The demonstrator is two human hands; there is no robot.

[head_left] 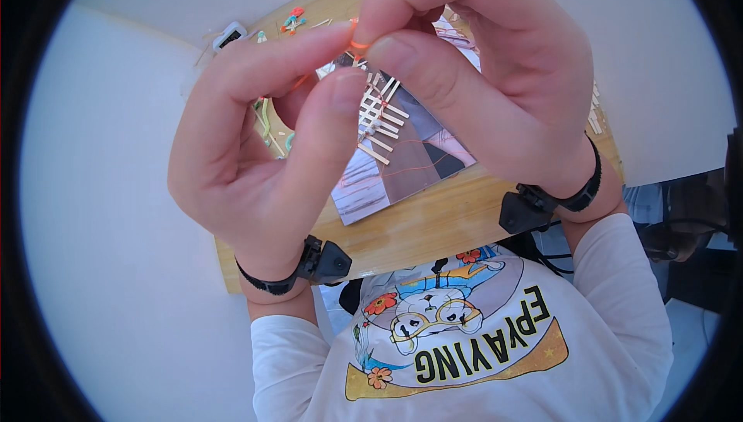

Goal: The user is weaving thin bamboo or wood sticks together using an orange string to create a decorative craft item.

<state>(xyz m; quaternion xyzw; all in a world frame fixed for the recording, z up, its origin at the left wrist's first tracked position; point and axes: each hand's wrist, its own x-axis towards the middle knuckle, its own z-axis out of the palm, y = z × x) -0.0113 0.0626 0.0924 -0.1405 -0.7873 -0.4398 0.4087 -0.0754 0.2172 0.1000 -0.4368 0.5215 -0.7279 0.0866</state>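
Observation:
Close to the camera, above the table, both my hands work on an orange thread (358, 46). My right hand (503, 74) pinches it between thumb and index finger. My left hand (255, 136) has curled fingers on the same thread, with its index fingertip against the small loop and its thumb tip a little lower. Part of the thread shows inside the left palm. Beneath the hands, a lattice of short pale wooden sticks (379, 124), bound with reddish thread, lies on a glossy printed sheet (368, 194). Thin orange strands run across the sheet.
The wooden table (449, 217) carries loose sticks and bits of coloured cord (292, 21) at the far left. A small white device (230, 35) stands at its left edge. More pale sticks (596, 112) lie at the right. Dark objects and cables are beyond the right edge.

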